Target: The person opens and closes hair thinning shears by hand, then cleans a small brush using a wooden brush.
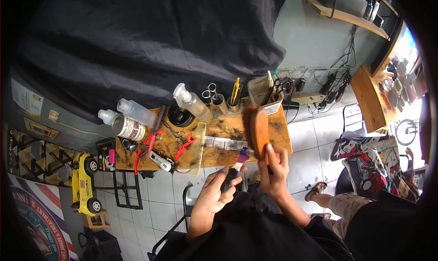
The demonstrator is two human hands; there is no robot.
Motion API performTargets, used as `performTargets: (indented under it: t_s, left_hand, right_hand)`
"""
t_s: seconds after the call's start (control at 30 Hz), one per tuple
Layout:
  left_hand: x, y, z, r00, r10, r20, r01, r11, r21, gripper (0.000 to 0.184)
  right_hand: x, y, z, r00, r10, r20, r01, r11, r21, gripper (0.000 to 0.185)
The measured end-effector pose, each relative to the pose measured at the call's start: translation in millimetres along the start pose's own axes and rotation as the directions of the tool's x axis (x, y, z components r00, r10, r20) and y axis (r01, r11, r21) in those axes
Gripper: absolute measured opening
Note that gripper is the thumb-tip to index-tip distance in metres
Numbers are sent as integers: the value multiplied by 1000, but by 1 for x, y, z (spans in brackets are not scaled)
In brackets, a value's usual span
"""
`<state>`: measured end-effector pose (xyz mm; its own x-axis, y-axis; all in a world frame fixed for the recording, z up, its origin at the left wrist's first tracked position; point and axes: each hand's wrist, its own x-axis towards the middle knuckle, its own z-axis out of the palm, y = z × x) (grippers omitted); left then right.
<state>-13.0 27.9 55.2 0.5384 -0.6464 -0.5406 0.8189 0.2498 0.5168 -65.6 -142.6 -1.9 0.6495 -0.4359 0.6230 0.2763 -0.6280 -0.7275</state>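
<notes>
My right hand [274, 173] is closed on a wooden brush [260, 134], held upright with its dark bristles facing left. Fingers of my left hand [213, 190] wrap round the black handle of a small brush [239, 162] with a pale band and a purple-blue tip. That tip is close to the bristle side of the wooden brush; whether they touch I cannot tell. Just beyond both hands is a wooden table [223, 158] with dark patches. A yellowish comb [198, 149] and a greyish comb [225, 142] lie on it, near red hair clips [185, 147].
On the table's far side stand a spray bottle [191, 101], a round black container [180, 116], a labelled can [129, 127], cups with scissors [210, 92] and a tool bin [261, 94]. A person's leg [335, 204] shows at right, a yellow toy car [84, 184] at left.
</notes>
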Motion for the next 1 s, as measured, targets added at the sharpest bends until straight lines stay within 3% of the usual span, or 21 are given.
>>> performTargets:
  t_s: [0.1,0.2,0.37,0.43,0.5,0.57,0.63,0.7,0.73,0.77,0.83,0.9,0.97,1.0]
  left_hand:
    - [6,8,-2,997,70,41,-70,998,-5,40]
    - [21,10,-19,999,3,49,-1,999,-50,41]
    - [22,12,-6,998,-60,8,60,994,87,38]
    - [20,16,-4,997,-77,30,74,993,90,37]
    - [14,24,3,995,14,97,-22,997,79,39]
    - [10,34,-4,995,42,90,-50,996,80,40]
    - [9,43,-14,989,102,105,-111,991,78,43]
    - [7,46,-28,990,96,105,-103,992,67,44]
    - [6,45,-35,992,74,100,-83,993,88,43]
    - [5,44,-41,994,53,99,-64,992,110,43]
    - [2,35,-46,996,16,-87,-7,995,99,40]
    - [-7,34,-43,999,41,-30,-37,992,118,39]
    - [-6,35,-55,995,21,99,-29,997,76,42]
    - [-7,39,-55,995,14,96,-22,997,75,47]
  right_hand:
    - [-35,11,-4,995,65,72,-68,997,42,50]
    - [-38,8,-10,969,207,137,-208,978,-8,46]
    - [13,0,-3,987,138,-84,-143,988,-56,46]
    - [19,-3,5,989,25,-143,-40,994,-104,52]
    - [3,-1,13,999,-21,-30,18,995,-103,53]
    - [-26,3,20,997,77,29,-76,996,-41,55]
    - [-40,4,23,997,52,52,-50,998,-37,56]
    - [-45,-5,22,953,303,22,-304,951,58,55]
    - [-35,-15,22,881,469,67,-473,867,154,54]
    - [-23,-21,21,882,466,62,-470,870,150,54]
    - [5,-29,23,972,223,74,-218,973,-71,40]
    - [19,-36,35,986,166,0,-166,986,-33,33]
    - [15,-41,43,965,258,54,-260,965,36,35]
    - [12,-40,42,983,156,96,-154,988,-32,39]
